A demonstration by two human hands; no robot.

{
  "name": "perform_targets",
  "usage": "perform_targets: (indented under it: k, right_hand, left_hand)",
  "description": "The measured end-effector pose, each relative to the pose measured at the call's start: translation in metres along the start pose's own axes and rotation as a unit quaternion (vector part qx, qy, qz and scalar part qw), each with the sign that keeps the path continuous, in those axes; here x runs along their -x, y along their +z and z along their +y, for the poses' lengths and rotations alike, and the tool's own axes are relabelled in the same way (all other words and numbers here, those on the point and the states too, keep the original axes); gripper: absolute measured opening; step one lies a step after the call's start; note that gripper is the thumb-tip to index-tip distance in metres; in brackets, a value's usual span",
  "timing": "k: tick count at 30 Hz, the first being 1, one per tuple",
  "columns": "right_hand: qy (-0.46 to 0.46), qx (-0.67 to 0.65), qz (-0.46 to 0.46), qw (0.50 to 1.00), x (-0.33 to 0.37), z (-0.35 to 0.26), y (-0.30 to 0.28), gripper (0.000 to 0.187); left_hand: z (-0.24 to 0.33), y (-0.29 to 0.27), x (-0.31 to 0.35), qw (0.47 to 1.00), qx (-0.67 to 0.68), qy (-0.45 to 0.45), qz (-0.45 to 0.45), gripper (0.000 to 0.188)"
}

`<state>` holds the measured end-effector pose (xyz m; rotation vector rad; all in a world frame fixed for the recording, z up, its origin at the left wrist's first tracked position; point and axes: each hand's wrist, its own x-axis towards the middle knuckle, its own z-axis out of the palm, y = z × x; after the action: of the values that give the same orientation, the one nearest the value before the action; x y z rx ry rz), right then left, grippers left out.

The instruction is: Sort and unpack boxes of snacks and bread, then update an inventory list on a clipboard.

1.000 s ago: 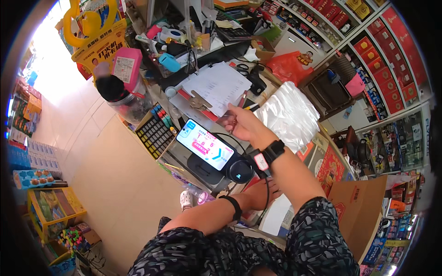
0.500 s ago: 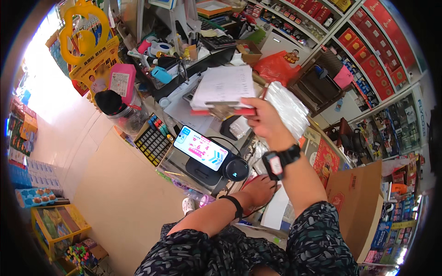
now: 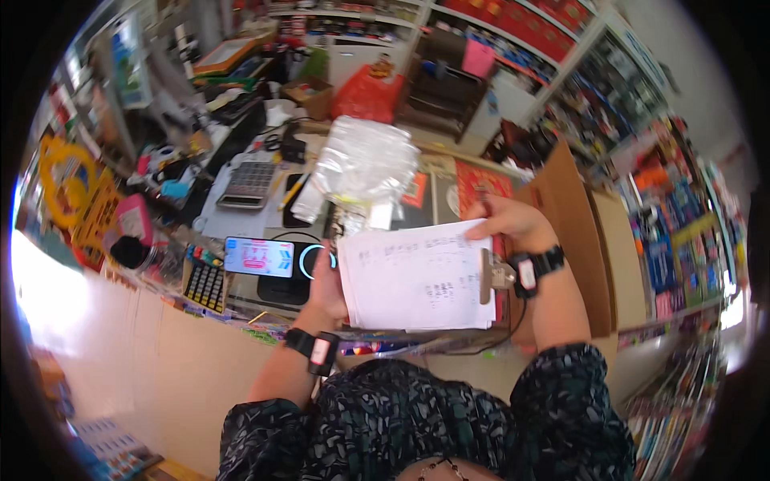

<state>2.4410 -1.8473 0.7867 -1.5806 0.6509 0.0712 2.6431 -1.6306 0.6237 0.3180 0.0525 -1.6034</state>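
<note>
A red clipboard [image 3: 502, 306], turned sideways, face up, lies between the left hand [image 3: 326, 287] and right hand [image 3: 513, 223]; its metal clip [image 3: 486, 276], at the right, holds white, marked, uneven-edged sheets [image 3: 413, 280].

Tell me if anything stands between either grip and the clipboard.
Nothing visible does. The right-hand grip holds the clipboard near its clip; the left-hand grip is at the papers' left edge, with no object showing between.

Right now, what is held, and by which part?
A clipboard: right hand grips the corner beside its clip, perhaps also a pen; left hand at the opposite edge, grip unclear.
</note>
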Motion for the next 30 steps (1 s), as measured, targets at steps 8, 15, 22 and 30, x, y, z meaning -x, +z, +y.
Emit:
perform_targets:
  k: [8,15,22,30]
  right_hand:
    - [0.083,0.073,-0.090,0.990,-0.036,0.052,-0.002,0.030]
    - [0.029,-0.270,-0.019,0.962,-0.017,0.154,0.005,0.051]
    - [-0.014,-0.248,0.095,0.964,-0.022,0.195,0.090,0.028]
    - [-0.017,-0.333,0.096,0.938,-0.009,0.196,0.068,0.032]
  left_hand:
    - [-0.019,-0.035,0.047,0.987,-0.158,-0.021,0.018,0.057]
    - [-0.052,-0.032,0.074,0.990,-0.082,0.097,0.053,0.060]
    - [-0.074,-0.035,0.057,0.990,-0.062,0.087,0.089,0.056]
    - [-0.088,-0.047,0.045,0.955,-0.285,-0.005,0.083,0.056]
